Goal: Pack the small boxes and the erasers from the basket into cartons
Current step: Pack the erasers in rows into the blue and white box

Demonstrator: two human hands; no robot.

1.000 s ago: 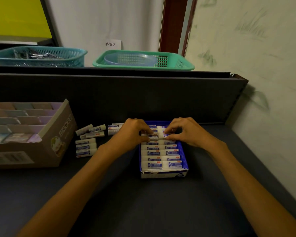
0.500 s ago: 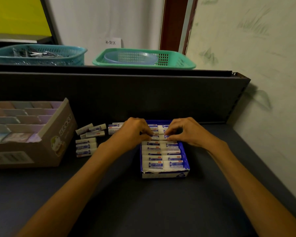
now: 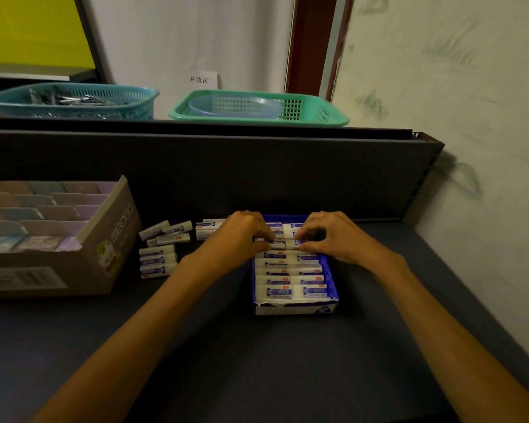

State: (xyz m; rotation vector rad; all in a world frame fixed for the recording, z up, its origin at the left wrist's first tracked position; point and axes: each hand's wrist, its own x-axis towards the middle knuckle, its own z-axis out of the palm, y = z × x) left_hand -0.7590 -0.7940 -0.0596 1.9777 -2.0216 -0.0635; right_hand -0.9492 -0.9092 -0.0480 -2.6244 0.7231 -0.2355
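Curled fingers [image 3: 264,239] of the left hand [image 3: 237,236] and right hand [image 3: 333,236] are pinching erasers [image 3: 284,244] in the blue carton [image 3: 329,270] mid-table [image 3: 257,361]; loose erasers [image 3: 158,261] are lying beside a brown carton [image 3: 104,254].

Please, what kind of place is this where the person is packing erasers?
Probably a stockroom or packing bench of a stationery business: a paper sign reading 补货区 (restock area), plastic baskets on a shelf, and cartons of erasers on a dark worktable.
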